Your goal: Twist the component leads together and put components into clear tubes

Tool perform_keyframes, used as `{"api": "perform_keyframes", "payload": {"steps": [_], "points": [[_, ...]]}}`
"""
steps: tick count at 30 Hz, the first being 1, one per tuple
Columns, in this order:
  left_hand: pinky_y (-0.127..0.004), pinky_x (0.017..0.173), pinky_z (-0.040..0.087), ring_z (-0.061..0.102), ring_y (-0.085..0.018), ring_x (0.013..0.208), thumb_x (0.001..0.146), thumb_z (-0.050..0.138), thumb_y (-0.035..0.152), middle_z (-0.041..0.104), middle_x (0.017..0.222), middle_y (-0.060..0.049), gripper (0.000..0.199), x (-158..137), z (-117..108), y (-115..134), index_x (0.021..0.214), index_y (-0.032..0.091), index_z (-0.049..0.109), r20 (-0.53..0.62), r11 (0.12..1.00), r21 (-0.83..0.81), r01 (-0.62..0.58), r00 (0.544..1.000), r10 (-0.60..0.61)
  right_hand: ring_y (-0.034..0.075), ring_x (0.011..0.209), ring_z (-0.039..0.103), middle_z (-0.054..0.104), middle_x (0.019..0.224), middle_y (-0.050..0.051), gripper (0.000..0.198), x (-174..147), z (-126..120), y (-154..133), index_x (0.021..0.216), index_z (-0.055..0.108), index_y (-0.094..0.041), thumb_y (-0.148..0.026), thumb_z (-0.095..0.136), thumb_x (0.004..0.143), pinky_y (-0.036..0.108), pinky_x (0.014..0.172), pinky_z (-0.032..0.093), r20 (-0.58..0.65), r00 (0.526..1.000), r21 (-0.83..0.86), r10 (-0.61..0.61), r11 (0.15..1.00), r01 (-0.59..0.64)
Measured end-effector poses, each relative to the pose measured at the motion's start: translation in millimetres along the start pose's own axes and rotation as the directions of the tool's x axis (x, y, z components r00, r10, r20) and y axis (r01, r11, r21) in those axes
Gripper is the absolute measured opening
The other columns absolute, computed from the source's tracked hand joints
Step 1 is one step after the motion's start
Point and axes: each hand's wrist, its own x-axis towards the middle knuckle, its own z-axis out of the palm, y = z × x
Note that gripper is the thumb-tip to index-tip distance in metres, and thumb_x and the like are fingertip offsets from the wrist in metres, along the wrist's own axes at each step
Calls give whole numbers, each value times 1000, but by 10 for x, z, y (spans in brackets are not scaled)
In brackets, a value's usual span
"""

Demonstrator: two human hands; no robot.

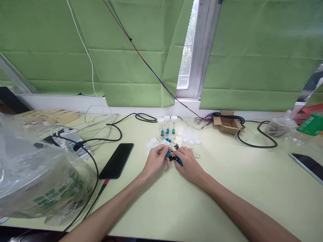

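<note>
My left hand [156,158] is closed at the fingertips on a small shiny blue part [168,154]. My right hand [187,163] meets it from the other side, its fingers wrapped over a blue-and-black piece [179,161] whose kind I cannot make out. Dark bits show between the two hands, partly covered by fingers. Just beyond them lies another small blue part [168,140]. Behind that, white-capped clear tubes stand upright: one tube [174,126] has a green part on a thin rod inside, and another tube [167,125] a blue one.
Round white caps [149,145] and small metal pieces [196,154] lie around the hands. To the left are a black phone [116,161], cables and a big plastic bag [45,174]. An open cardboard box [228,125] stands back right; another phone [309,166] lies far right.
</note>
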Motion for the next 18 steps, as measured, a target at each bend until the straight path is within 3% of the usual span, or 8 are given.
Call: {"api": "perform_keyframes", "payload": {"steps": [9,15,18], "points": [[-24,46,44,55,-10,51,86,60,46,63,79,-4,32,23,-14,-12,88,14,62,-61,997,-82,4,998,-9,24,94,52,60,97,9,23,1,-16,-12,110,64,-20,-12,49,94,42,84,45,-131,991,66,2,998,7],[-25,51,47,58,-12,56,84,64,44,63,81,-4,29,31,-20,-26,87,15,62,-61,994,-110,-24,998,18,23,94,56,59,99,9,25,15,-35,-34,115,63,-22,-13,49,95,39,81,50,-350,936,166,-36,981,99],[-26,52,47,60,-13,58,84,64,45,63,81,-4,30,24,-21,-15,87,15,63,-55,995,-86,-50,997,45,21,91,60,59,100,9,26,13,-53,-69,116,62,-22,-12,49,95,35,76,52,-395,916,230,-70,958,172]]}}
